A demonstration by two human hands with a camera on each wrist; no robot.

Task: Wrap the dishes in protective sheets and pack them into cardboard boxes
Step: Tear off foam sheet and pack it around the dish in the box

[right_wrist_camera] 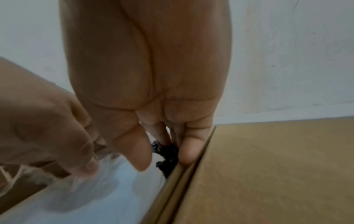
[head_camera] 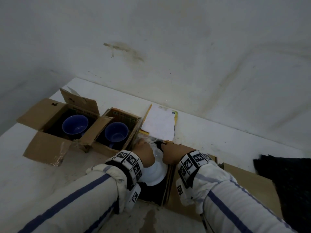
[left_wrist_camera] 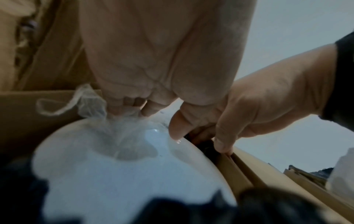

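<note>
A white plate [head_camera: 156, 172] wrapped in clear plastic film [left_wrist_camera: 91, 106] lies in an open cardboard box [head_camera: 168, 185] lined with a black padding sheet [head_camera: 151, 192]. My left hand [head_camera: 144, 148] is over the plate's far edge and pinches the gathered film in its fingertips [left_wrist_camera: 145, 109]. My right hand [head_camera: 170, 153] is at the plate's right rim. Its thumb touches the plate, and its fingers curl round a fold of the black sheet [right_wrist_camera: 166, 160] against the box wall [right_wrist_camera: 184, 181].
Two open boxes [head_camera: 50, 111] [head_camera: 129, 120] at the left each hold a blue cup [head_camera: 75, 124] [head_camera: 116, 133]. A white paper pad [head_camera: 159, 126] lies behind the hands. Flat cardboard [head_camera: 249, 182] and a black cloth [head_camera: 286, 182] lie to the right. A wall runs close behind.
</note>
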